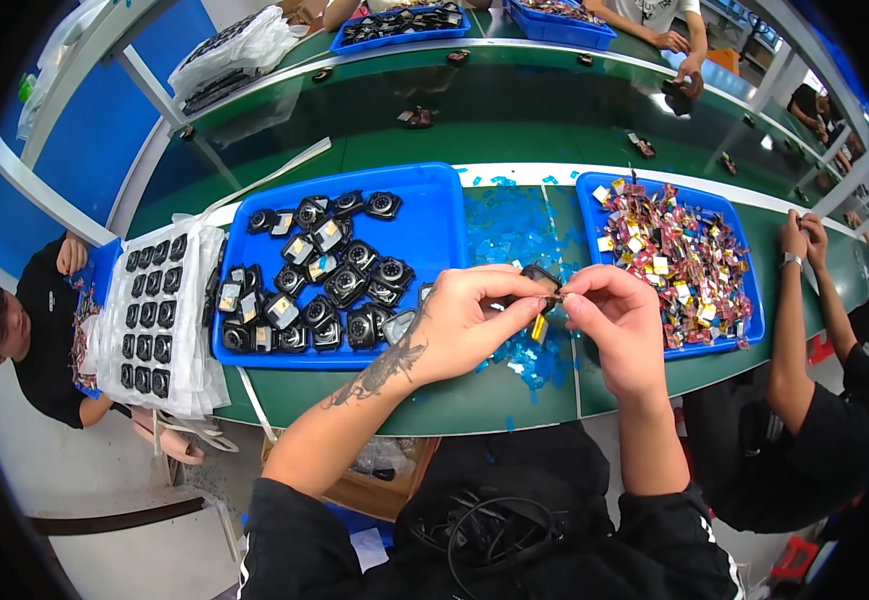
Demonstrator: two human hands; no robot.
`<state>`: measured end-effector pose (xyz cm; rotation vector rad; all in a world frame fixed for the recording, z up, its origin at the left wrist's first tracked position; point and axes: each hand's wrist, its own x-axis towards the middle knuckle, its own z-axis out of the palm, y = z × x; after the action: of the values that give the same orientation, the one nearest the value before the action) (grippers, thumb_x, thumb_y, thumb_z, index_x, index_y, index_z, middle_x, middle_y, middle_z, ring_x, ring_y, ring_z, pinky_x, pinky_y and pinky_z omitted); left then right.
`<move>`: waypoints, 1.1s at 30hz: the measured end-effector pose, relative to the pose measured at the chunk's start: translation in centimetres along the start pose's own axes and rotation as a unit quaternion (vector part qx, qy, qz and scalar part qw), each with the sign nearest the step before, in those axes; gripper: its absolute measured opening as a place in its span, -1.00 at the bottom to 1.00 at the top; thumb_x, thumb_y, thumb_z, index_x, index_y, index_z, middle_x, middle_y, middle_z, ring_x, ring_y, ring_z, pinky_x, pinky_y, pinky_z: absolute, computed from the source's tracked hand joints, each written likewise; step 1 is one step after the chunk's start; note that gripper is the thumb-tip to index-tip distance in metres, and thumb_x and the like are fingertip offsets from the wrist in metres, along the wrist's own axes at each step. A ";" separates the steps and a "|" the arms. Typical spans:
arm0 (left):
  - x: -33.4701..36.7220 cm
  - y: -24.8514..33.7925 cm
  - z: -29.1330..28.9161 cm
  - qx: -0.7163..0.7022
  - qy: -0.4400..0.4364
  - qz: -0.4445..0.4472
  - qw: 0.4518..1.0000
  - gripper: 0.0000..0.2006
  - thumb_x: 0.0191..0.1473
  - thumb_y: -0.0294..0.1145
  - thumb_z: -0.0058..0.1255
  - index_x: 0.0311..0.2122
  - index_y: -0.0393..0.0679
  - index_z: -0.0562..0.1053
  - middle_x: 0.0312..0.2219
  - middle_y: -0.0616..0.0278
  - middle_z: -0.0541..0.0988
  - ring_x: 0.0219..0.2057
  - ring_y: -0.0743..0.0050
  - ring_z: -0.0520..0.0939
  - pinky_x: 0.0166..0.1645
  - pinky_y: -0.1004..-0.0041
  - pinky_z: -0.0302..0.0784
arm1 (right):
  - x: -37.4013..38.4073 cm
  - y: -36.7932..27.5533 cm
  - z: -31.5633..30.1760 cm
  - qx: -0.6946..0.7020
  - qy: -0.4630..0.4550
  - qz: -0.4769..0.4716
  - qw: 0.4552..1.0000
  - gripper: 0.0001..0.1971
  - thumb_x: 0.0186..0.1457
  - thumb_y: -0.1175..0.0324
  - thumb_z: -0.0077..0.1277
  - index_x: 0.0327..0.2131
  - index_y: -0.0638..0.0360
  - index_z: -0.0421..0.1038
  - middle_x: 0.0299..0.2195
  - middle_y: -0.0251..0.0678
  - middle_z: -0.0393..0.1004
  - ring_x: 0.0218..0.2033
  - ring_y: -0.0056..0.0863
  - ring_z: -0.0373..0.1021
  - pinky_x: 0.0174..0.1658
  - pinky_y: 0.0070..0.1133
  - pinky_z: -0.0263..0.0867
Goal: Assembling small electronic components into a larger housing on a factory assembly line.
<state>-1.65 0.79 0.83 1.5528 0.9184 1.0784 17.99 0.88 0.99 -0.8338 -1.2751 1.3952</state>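
Observation:
In front of me, above the bench, my left hand point(474, 318) pinches a small black casing point(540, 274) between thumb and fingers. A yellow piece point(538, 327) hangs just below the fingertips, and its attachment is hidden. My right hand point(614, 315) meets the left at the casing's near edge, thumb and forefinger closed on something too small to make out. To the left, a blue tray point(434, 185) carries many black casings point(344, 285) with round faces. Another blue tray point(591, 185) on the right is heaped with small circuit boards point(679, 265) with red, yellow and white parts.
Blue film scraps point(514, 225) litter the green bench point(414, 400) between the trays. Casings fill a white tray stack point(154, 320) at left. Beyond, a dark green conveyor point(514, 120) carries scattered parts. Co-workers sit at left, right and across. A cardboard box point(394, 480) stands below.

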 end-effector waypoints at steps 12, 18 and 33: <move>-0.1 -0.3 1.5 -0.116 0.026 -0.023 0.993 -0.70 0.14 -0.61 -0.06 0.00 -0.33 0.45 -0.11 0.16 0.53 -0.09 0.55 0.52 -0.01 0.55 0.46 | -0.4 1.5 2.1 -0.097 0.094 -0.091 0.987 -0.76 -0.02 0.63 0.14 -0.23 0.31 0.39 -0.35 -0.37 0.43 -0.36 -0.72 0.37 -0.34 -0.76 0.36; -0.2 -0.9 1.8 -0.141 0.008 0.006 0.990 -0.61 0.17 -0.64 -0.16 0.13 -0.29 0.32 0.06 0.10 0.42 -0.01 0.46 0.51 0.09 0.52 0.42 | -0.4 2.8 2.6 -0.043 0.161 -0.088 0.982 -0.73 -0.01 0.62 0.15 -0.23 0.29 0.33 -0.41 -0.38 0.41 -0.41 -0.74 0.37 -0.39 -0.79 0.33; -0.6 -0.7 2.6 -0.204 0.079 -0.031 0.975 -0.61 0.19 -0.65 -0.22 0.11 -0.16 0.14 -0.09 0.08 0.51 -0.10 0.48 0.57 -0.16 0.51 0.58 | 0.2 3.6 3.1 -0.097 0.148 -0.087 0.980 -0.66 -0.01 0.60 0.13 -0.12 0.28 0.33 -0.34 -0.36 0.39 -0.40 -0.75 0.31 -0.47 -0.79 0.29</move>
<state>0.60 -0.41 -0.28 1.1065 0.7845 1.2692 14.15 0.53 -1.87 -0.9959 -1.2309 0.9774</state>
